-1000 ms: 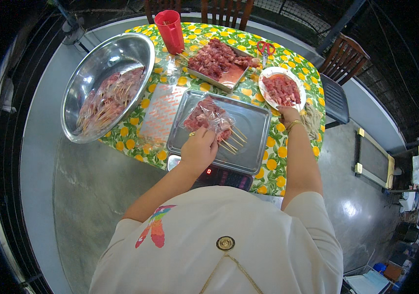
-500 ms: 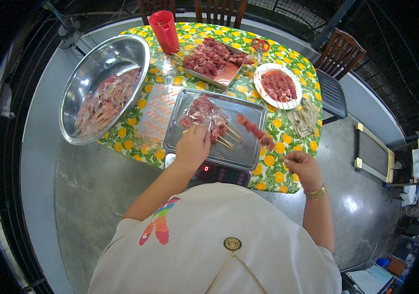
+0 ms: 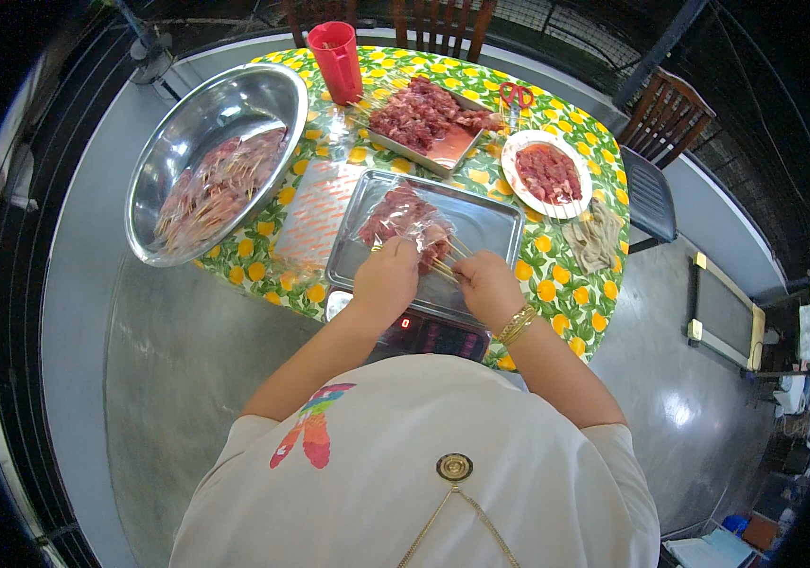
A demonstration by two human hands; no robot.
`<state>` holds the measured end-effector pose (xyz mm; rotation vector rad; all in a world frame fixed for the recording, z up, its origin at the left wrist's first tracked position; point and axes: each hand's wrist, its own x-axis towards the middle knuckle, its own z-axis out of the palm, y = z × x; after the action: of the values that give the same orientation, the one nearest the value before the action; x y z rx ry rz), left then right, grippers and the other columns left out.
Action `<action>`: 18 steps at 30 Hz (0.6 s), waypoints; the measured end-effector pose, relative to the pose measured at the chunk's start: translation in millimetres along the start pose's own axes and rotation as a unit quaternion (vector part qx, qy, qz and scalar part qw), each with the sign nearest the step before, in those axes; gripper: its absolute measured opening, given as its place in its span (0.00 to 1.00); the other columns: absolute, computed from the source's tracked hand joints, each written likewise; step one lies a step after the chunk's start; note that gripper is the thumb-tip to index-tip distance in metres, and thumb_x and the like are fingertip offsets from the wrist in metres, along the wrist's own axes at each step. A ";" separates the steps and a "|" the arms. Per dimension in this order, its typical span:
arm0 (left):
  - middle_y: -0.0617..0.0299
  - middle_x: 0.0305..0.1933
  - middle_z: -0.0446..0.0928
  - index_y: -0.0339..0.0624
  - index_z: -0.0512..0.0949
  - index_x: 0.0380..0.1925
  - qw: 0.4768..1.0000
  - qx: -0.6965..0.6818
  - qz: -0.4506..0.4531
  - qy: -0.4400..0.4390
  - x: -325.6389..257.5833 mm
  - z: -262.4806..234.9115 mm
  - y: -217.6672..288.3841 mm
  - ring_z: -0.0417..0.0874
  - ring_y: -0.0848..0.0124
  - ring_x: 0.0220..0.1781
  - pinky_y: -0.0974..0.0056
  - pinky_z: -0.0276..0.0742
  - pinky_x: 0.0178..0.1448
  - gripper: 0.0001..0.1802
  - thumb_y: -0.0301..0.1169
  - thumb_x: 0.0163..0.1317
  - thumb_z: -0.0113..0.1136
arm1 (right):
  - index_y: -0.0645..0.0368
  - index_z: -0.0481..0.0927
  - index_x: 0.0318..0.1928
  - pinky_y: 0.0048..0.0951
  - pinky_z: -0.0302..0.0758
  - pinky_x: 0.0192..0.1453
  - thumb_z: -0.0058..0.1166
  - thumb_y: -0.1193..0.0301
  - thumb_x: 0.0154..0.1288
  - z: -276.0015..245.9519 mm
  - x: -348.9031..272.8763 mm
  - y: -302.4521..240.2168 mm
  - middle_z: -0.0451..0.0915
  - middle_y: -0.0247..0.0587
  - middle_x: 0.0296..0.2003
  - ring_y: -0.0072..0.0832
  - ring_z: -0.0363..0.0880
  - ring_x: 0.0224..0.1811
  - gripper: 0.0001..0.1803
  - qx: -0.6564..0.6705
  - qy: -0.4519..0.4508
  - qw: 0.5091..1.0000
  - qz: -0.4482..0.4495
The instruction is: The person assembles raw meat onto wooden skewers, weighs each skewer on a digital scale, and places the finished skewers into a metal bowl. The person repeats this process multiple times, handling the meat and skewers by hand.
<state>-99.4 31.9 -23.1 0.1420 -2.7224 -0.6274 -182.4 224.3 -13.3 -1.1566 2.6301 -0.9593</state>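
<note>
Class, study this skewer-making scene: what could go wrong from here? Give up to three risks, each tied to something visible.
1. Both hands, left hand and right hand, meet at the bundle of meat skewers over the steel tray; the sharp sticks could prick fingers.
2. The tray sits on a scale at the table's near edge and might get nudged off.
3. The big steel bowl overhangs the table edge and could tip.
</note>
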 end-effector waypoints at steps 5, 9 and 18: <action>0.49 0.41 0.79 0.42 0.76 0.40 0.998 -0.020 -0.024 -0.047 -6.2 -3.2 -5.7 0.83 0.46 0.39 0.46 0.80 0.41 0.06 0.28 0.64 0.60 | 0.59 0.87 0.44 0.45 0.77 0.48 0.60 0.75 0.61 2.3 8.6 -13.2 0.81 0.50 0.35 0.49 0.80 0.42 0.10 -0.054 -0.039 0.998 0.005; 0.47 0.40 0.81 0.38 0.79 0.39 0.993 -0.080 -0.077 0.047 4.7 -30.3 -48.7 0.84 0.50 0.42 0.53 0.79 0.45 0.07 0.28 0.64 0.63 | 0.60 0.86 0.45 0.45 0.79 0.49 0.62 0.69 0.64 -26.5 -1.3 0.2 0.84 0.52 0.39 0.48 0.83 0.42 0.12 0.023 -0.029 0.996 0.081; 0.48 0.38 0.82 0.38 0.80 0.38 0.972 -0.061 -0.184 0.134 4.9 -94.5 -88.4 0.82 0.50 0.41 0.53 0.76 0.45 0.09 0.33 0.67 0.64 | 0.64 0.86 0.47 0.27 0.75 0.38 0.63 0.69 0.69 -62.1 -21.8 40.6 0.82 0.38 0.29 0.23 0.77 0.30 0.12 0.074 0.069 0.976 0.194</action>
<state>-69.1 -86.7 19.2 0.6631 -2.4047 -0.8076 -213.5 291.6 8.9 -0.5299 2.6859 -1.1585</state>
